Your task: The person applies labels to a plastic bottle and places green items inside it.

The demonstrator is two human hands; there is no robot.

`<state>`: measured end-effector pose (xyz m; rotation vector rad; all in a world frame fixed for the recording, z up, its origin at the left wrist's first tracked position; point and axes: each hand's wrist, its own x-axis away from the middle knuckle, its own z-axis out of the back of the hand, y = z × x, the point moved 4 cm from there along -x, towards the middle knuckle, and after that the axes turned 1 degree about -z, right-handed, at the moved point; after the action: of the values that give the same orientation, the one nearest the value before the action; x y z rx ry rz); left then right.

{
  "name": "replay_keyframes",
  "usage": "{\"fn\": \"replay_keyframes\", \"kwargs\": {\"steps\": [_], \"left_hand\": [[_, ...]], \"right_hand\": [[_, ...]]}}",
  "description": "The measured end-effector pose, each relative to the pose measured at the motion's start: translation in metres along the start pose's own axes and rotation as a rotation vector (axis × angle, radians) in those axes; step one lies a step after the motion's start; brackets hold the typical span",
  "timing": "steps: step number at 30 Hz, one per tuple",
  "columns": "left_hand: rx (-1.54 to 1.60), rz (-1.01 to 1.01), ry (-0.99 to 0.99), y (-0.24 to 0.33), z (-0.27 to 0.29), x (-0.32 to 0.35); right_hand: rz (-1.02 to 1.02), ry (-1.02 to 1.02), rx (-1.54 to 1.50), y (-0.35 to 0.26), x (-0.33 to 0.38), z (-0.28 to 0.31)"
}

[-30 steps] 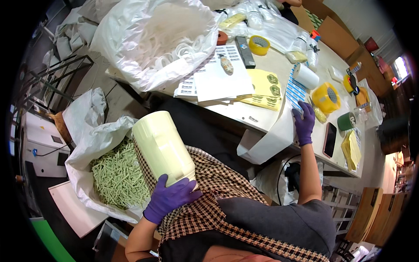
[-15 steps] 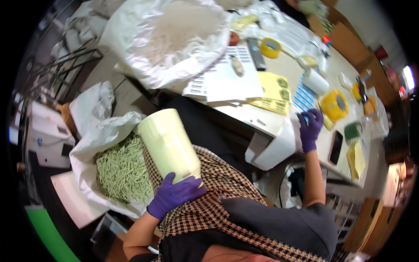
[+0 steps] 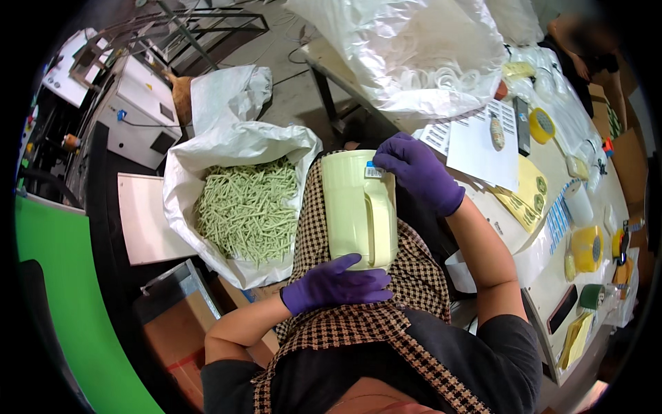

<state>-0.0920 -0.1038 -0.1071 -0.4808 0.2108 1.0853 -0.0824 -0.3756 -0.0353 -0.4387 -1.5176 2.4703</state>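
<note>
A pale yellow plastic pitcher [image 3: 347, 214] lies on my lap over a checked apron [image 3: 420, 269], its handle facing up. My left hand [image 3: 338, 281], in a purple glove, grips the pitcher at its lower end. My right hand [image 3: 420, 172], gloved the same, is closed with its fingertips at a small blue-and-white sticker label [image 3: 373, 171] near the upper end of the pitcher. The label lies against the pitcher's wall, above the handle. How firmly the fingers hold its edge is hidden.
Left of my lap stands a white sack [image 3: 183, 200] of thin green sticks [image 3: 248, 210]. A worktable [image 3: 514, 231] at right bears a large bag [image 3: 365, 69] of white rings, printed sheets [image 3: 483, 155], yellow tape [image 3: 587, 248] and a phone [image 3: 563, 309]. Another person [image 3: 579, 52] is at far right.
My right hand has come from the sheets on the table to the pitcher with the label. The pitcher has turned, showing its handle. The view has swung left.
</note>
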Motion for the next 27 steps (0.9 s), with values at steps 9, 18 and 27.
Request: {"fn": "replay_keyframes", "kwargs": {"steps": [9, 18, 27], "left_hand": [[-0.014, -0.047, -0.016, -0.004, 0.002, -0.001], [0.362, 0.268, 0.124, -0.044, 0.063, 0.021], [1.599, 0.791, 1.007, -0.165, 0.103, -0.005]], "right_hand": [[-0.025, 0.048, 0.143, -0.011, -0.008, -0.012], [0.192, 0.697, 0.353, 0.021, 0.081, 0.06], [-0.15, 0.539, 0.881, 0.155, 0.233, 0.202]]}}
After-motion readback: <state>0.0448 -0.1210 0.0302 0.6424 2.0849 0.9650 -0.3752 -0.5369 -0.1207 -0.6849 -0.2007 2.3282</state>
